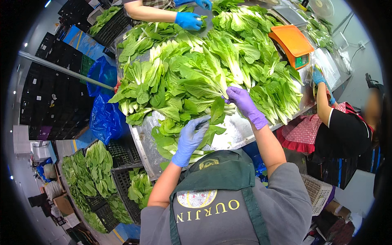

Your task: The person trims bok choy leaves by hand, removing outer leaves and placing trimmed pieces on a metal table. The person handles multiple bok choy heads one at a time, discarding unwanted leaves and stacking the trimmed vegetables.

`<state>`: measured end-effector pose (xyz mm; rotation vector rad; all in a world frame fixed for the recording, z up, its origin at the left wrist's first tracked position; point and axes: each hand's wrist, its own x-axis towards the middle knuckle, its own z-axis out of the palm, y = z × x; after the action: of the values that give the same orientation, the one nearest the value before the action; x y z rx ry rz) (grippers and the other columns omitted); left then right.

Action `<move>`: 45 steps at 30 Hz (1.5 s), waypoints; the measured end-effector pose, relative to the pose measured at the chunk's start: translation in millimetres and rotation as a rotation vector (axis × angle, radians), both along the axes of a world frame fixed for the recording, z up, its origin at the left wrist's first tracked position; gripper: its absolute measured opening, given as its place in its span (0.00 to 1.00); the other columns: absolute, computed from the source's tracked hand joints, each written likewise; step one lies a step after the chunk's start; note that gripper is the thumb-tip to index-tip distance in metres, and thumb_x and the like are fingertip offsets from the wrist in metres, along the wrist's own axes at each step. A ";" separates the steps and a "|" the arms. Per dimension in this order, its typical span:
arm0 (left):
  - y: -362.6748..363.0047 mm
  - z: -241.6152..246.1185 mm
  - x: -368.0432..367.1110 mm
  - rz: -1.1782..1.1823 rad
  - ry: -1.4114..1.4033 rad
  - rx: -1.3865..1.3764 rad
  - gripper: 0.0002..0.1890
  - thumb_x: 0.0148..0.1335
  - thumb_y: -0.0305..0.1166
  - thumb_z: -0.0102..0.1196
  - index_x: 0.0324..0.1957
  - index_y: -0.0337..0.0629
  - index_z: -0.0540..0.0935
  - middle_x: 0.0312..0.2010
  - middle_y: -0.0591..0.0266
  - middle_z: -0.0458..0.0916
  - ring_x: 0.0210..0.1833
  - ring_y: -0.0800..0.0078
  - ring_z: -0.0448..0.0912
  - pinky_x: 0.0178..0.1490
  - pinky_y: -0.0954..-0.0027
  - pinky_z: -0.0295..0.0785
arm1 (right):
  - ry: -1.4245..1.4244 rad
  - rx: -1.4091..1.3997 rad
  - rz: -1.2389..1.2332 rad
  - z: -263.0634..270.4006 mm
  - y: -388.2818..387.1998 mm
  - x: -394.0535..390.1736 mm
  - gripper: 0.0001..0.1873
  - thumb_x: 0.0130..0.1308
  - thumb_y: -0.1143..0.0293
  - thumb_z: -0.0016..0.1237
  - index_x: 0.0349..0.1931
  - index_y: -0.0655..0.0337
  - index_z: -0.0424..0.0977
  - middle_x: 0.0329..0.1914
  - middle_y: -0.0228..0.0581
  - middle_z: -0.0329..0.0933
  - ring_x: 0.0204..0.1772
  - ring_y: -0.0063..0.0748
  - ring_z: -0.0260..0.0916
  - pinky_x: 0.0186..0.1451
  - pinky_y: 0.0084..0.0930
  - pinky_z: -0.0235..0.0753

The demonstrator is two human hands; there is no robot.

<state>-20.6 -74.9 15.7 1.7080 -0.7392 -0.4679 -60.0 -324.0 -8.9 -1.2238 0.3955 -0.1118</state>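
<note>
My right hand, in a purple glove, pinches the white stem end of a leafy green, whose leaves fan out to the upper left over the heap. My left hand, in a pale blue glove, is apart from it, with fingers loosely bent and nothing seen in them. Loose leaves lie below and beside that hand near the front of the metal table. A big heap of leafy greens spreads across the table, and bunches with white stems lie to the right of my right hand.
An orange weighing scale stands at the right. Across the table is a co-worker's blue-gloved hand; another co-worker stands at the right. Blue plastic bags hang at the left edge, above black crates with greens.
</note>
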 end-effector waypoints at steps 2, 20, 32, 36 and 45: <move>-22.7 -2.5 3.3 0.001 0.288 -0.215 0.18 0.59 0.28 0.59 0.50 0.33 0.77 0.40 0.62 0.80 0.39 0.80 0.77 0.47 0.78 0.71 | -0.010 0.011 0.013 5.0 6.5 -7.7 0.18 0.66 0.58 0.49 0.42 0.66 0.74 0.33 0.36 0.79 0.30 0.19 0.71 0.37 0.17 0.73; -42.1 -25.9 18.2 0.210 0.869 -0.600 0.12 0.59 0.28 0.59 0.45 0.39 0.77 0.38 0.63 0.81 0.37 0.75 0.79 0.40 0.76 0.75 | -0.163 0.558 -0.045 15.5 79.3 -22.7 0.14 0.65 0.63 0.50 0.45 0.62 0.70 0.38 0.30 0.75 0.33 0.16 0.68 0.37 0.14 0.68; -45.1 25.5 19.0 0.176 0.646 -0.283 0.09 0.59 0.28 0.59 0.41 0.38 0.81 0.32 0.69 0.81 0.29 0.87 0.74 0.32 0.84 0.68 | -0.201 -0.070 -0.247 31.1 86.9 -24.5 0.15 0.54 0.75 0.60 0.39 0.63 0.69 0.31 0.29 0.73 0.29 0.15 0.67 0.33 0.13 0.69; -47.1 24.9 23.4 0.120 0.642 -0.200 0.11 0.55 0.26 0.62 0.40 0.35 0.81 0.35 0.65 0.81 0.34 0.83 0.76 0.36 0.81 0.71 | -0.101 -0.402 -0.165 31.7 86.6 -29.7 0.15 0.51 0.78 0.60 0.37 0.64 0.69 0.30 0.29 0.74 0.31 0.14 0.68 0.36 0.11 0.70; -48.5 12.0 12.7 0.235 0.691 -0.386 0.12 0.52 0.23 0.64 0.40 0.38 0.79 0.33 0.66 0.81 0.34 0.83 0.76 0.38 0.80 0.72 | -0.180 0.060 -0.244 30.9 89.8 -31.0 0.15 0.58 0.75 0.56 0.44 0.67 0.72 0.36 0.33 0.76 0.34 0.16 0.70 0.42 0.15 0.72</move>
<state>-8.0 -123.4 27.7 1.1382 -0.1088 -0.6521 -90.9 -234.2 22.0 -1.0930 0.3865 -0.4135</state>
